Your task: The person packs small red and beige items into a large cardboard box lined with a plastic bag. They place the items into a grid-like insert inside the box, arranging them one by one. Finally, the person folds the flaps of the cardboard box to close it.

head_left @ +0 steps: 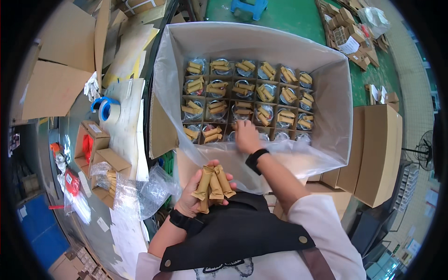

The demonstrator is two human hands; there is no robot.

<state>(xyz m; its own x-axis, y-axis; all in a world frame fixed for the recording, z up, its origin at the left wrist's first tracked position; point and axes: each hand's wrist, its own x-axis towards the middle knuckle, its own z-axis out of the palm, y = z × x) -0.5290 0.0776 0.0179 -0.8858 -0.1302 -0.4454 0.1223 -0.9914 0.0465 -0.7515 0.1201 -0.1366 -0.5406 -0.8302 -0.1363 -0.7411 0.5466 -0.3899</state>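
Note:
My left hand (190, 192) is closed around several tan paper-wrapped tube packets (214, 183), held in front of my apron, near the edge of a large carton. My right hand (248, 136) reaches over the carton's near side into a cell of the nearest row. Its fingers are bent together and point down; their tips are partly hidden, so what they hold is unclear. Cardboard dividers (232, 79) split the carton (261, 35) into cells. Round, shiny, clear-looking items (281, 136) sit in the cells, most with tan packets on top. A plastic liner (298, 156) drapes over the near edge.
On the left bench stand an open small box (107, 163) beside bubble wrap (142, 196), blue tape rolls (108, 110) and white gloves (92, 87). Tall cartons (380, 154) stand at the right. A blue stool (249, 8) is beyond the carton on the green floor.

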